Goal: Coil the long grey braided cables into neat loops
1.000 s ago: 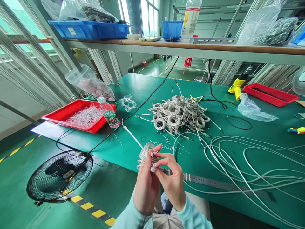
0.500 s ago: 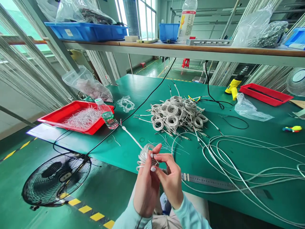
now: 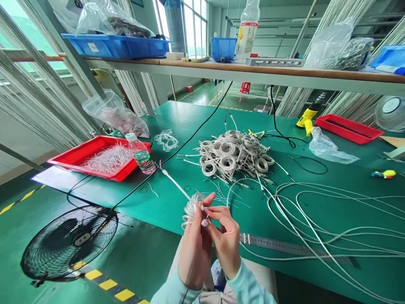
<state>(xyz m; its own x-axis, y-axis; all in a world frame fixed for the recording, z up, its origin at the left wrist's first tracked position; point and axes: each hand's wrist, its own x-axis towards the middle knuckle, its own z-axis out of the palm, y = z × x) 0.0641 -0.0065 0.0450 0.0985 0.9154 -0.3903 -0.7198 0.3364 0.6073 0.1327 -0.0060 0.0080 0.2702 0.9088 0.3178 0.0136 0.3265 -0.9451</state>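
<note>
A coil of clear-jacketed cable (image 3: 192, 207) sits in my left hand (image 3: 195, 253), whose fingers and thumb are closed around it. One end of the cable sticks out to the upper left, with bare coloured wires at its tip. My right hand (image 3: 226, 236) is pinched against the coil's right side. Between its fingertips shows the pale end of a thin white tie (image 3: 208, 217); the rest of it is hidden by the fingers. Beyond my hands lies a pile of similar coiled cables (image 3: 232, 154).
On the left, a red tray (image 3: 123, 172) of thin white strips stands beside a water bottle (image 3: 144, 160). A steel ruler (image 3: 278, 245) and loose cable lengths (image 3: 316, 228) lie at right. Further back are a yellow heat gun (image 3: 306, 120) and another red tray (image 3: 349, 133). A fan (image 3: 71, 245) stands lower left.
The view has shifted slightly. Both hands keep nearly the same position on the coil, with only slight movement of the right fingers.
</note>
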